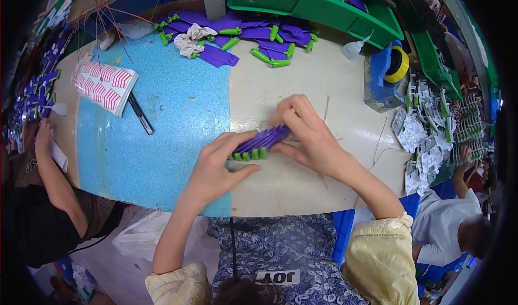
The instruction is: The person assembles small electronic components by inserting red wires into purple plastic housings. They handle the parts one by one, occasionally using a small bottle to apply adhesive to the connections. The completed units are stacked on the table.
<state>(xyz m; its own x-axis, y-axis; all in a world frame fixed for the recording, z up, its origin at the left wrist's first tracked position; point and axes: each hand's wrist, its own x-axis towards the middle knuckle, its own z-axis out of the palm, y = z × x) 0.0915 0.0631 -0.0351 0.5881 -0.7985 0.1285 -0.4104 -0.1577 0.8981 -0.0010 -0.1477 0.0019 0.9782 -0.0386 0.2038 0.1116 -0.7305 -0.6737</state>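
Observation:
Over the near middle of the table I hold a fanned stack of flat purple plastic pieces with green rounded ends (pixel 260 143). My left hand (pixel 212 163) grips its left end, fingers behind it and the thumb stretched out below the green ends. At its right end my right hand (pixel 306 138) is closed, fingers bent and partly blurred. A small wire loop (pixel 264 125) shows at the stack's upper edge, beside the right fingertips. Thin wires (pixel 327 111) lie on the table beyond and under the right hand.
A heap of similar purple pieces (pixel 218 56) lies at the back, before a green bin (pixel 318 8). At right stand a squeeze bottle (pixel 353 48), a blue tape dispenser (pixel 377 84) and grey moulded parts (pixel 426 138). A red-striped white packet (pixel 106 87) and black pen (pixel 140 113) lie left. Other people flank me.

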